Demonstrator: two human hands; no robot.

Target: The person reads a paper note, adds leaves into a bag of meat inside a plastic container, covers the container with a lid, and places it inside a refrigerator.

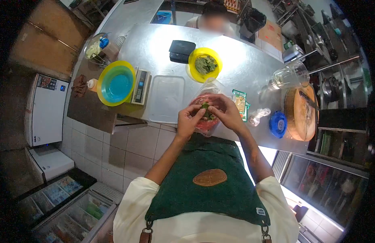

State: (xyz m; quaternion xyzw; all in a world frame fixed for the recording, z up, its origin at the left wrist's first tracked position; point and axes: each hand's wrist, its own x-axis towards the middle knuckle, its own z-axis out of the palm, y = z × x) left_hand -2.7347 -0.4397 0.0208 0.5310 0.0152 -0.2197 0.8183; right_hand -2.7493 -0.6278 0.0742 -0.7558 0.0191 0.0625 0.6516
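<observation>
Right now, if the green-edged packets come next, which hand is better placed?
Probably the right hand: it's close beside the packets, while the left hand is across the plastic bag. Both have fingers at the green leaves, though.

Right of the yellow bowl (217,60), a broad stretch of bare bench (254,69) gives passage as far as the glass jug (292,77). Straight ahead of the left hand (187,119) and right hand (228,112), that bowl stands in the way. Along the right, packets (239,101), crumpled plastic (259,116), a blue lid (278,124) and the chopping board (297,115) bearing a knife (308,99) crowd the near edge. Left, the low tray (167,99) leaves room overhead; beyond it the scale (141,87) and bowls (116,83) obstruct.
</observation>
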